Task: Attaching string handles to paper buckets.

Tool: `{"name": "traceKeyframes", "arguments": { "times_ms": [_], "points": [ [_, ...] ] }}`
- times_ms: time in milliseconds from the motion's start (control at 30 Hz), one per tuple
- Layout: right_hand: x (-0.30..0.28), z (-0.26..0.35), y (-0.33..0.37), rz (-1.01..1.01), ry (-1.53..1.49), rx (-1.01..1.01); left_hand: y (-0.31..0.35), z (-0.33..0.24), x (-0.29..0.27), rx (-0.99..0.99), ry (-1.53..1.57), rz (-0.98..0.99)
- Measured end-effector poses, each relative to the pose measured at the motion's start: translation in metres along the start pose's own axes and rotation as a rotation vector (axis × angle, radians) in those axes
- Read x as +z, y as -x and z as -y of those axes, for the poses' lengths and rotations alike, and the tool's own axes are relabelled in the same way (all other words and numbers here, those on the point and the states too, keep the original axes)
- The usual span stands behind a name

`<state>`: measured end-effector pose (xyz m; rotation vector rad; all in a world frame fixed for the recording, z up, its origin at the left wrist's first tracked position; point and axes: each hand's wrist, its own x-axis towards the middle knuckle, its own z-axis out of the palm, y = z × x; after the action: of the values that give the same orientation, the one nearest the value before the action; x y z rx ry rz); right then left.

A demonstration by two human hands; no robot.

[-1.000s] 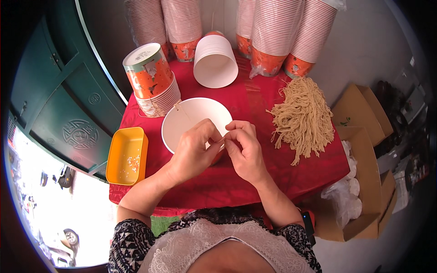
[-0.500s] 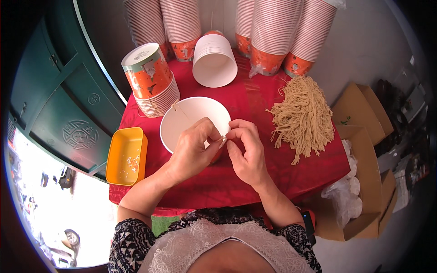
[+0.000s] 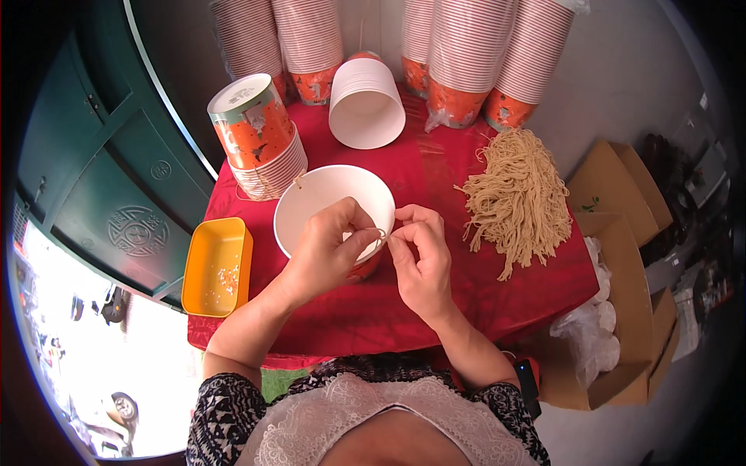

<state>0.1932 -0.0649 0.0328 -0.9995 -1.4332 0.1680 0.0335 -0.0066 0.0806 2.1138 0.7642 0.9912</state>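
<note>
Red tablecloth (image 3: 435, 287); orange-banded cup stacks (image 3: 466, 54), perhaps paper.

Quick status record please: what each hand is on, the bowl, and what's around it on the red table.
left hand: pinching a thin tan string at the near rim of the white paper bowl
right hand: pinching the same string, beside the bowl
table: red cloth
right of bowl: heap of tan cut strings
left of bowl: orange plastic tray
behind: stacks of orange-and-white paper cups
</note>
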Motion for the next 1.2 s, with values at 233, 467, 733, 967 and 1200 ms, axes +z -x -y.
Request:
{"name": "traceKeyframes", "arguments": {
  "times_ms": [233, 467, 733, 967, 1200],
  "points": [
    [0.000, 0.001, 0.007, -0.024, 0.067, -0.103, -0.003, 0.005, 0.000, -0.076, 0.012, -0.039],
    [-0.003, -0.005, 0.020, 0.043, 0.118, -0.134, -0.004, 0.006, -0.001, -0.168, -0.051, -0.094],
    [-0.014, -0.010, 0.021, 0.020, -0.067, 0.276, -0.008, 0.002, -0.001, -0.185, -0.069, -0.070],
    [-0.003, 0.006, 0.010, 0.135, -0.135, 0.342, -0.008, 0.007, 0.000, -0.168, -0.041, -0.068],
    [-0.002, 0.001, 0.012, 0.087, 0.064, -0.003, -0.008, 0.004, -0.003, -0.147, -0.114, -0.062]
  ]
}}
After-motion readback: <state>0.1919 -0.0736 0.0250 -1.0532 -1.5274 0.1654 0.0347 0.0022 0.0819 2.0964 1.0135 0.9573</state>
